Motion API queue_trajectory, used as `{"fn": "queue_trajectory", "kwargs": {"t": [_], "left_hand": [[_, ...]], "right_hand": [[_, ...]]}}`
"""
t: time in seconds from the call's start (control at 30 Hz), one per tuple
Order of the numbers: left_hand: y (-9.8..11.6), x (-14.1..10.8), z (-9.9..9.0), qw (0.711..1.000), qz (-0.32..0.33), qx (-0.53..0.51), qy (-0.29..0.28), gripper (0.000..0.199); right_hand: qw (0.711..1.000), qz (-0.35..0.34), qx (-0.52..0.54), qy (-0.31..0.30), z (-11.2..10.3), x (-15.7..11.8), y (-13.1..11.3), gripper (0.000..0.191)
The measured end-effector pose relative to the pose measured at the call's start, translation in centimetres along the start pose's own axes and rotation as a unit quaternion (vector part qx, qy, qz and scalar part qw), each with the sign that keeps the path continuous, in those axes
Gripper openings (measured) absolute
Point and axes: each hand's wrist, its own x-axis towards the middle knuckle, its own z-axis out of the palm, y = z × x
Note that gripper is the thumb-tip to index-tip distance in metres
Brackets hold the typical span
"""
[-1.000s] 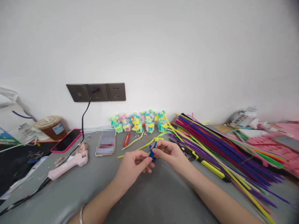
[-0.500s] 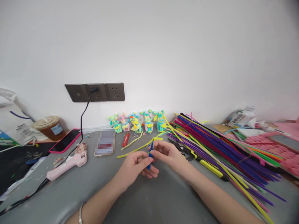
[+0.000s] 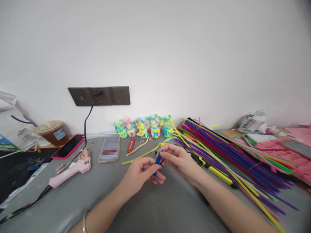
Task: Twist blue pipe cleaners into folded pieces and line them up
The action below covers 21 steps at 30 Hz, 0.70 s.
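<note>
Near the middle of the table, my left hand (image 3: 143, 171) pinches a small blue fuzzy piece (image 3: 158, 160) between thumb and fingers. My right hand (image 3: 178, 160) closes on the upper right part of the same blue piece with its thumb and index finger. The piece looks bent, with short ends sticking up and down. Behind the hands lie yellow fuzzy stems (image 3: 141, 157) and a red stick-like packet (image 3: 131, 145). Several small pastel figures (image 3: 154, 126) stand in a row by the wall.
A large bundle of coloured stems (image 3: 223, 155) lies right, over a yellow-black cutter (image 3: 220, 175). At left are a pink glue gun (image 3: 70, 173) with a cord, a pink-edged phone (image 3: 68, 146), another phone (image 3: 109, 148) and a drink cup (image 3: 53, 133).
My right hand has shifted slightly right and down, uncovering more of the blue piece, which now shows spread ends. My left hand has hardly moved.
</note>
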Motion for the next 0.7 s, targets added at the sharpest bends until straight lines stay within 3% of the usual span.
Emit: {"fn": "queue_trajectory", "kwargs": {"t": [0.43, 0.53, 0.63, 0.7], "left_hand": [[0.16, -0.20, 0.26, 0.996, 0.041, 0.071, 0.022, 0.034], [0.11, -0.17, 0.27, 0.994, 0.048, 0.088, 0.053, 0.033], [0.02, -0.10, 0.12, 0.990, 0.068, 0.092, 0.085, 0.031], [0.01, -0.11, 0.07, 0.989, 0.078, 0.089, 0.091, 0.031]], "right_hand": [[1.000, 0.008, 0.003, 0.001, -0.22, 0.14, 0.14, 0.029], [0.983, -0.114, -0.116, 0.083, -0.23, 0.12, 0.13, 0.025], [0.909, -0.263, -0.278, 0.165, 0.06, -0.24, -0.16, 0.006], [0.883, -0.302, -0.326, 0.149, 0.42, -0.56, -0.22, 0.005]]}}
